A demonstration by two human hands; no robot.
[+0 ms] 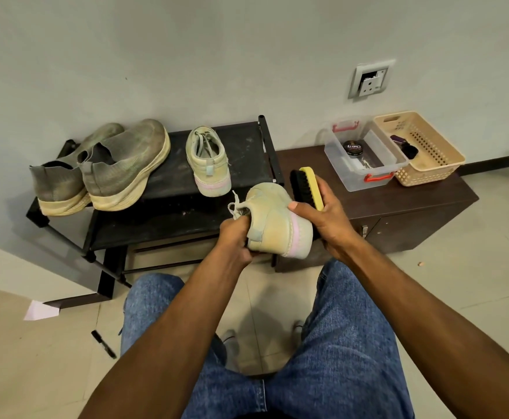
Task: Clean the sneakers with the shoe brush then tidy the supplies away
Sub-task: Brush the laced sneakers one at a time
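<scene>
Left hand (pixel 237 237) grips a pale sneaker (pixel 277 220), toe pointing away; right hand (pixel 322 213) grasps the yellow brush (pixel 307 187).

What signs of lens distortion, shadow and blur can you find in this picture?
Head view: wide-angle bending curves the wall edges and tilts the socket; soft, even light, faint shadow under the rack; the shoe and brush look sharp, no glare.
</scene>
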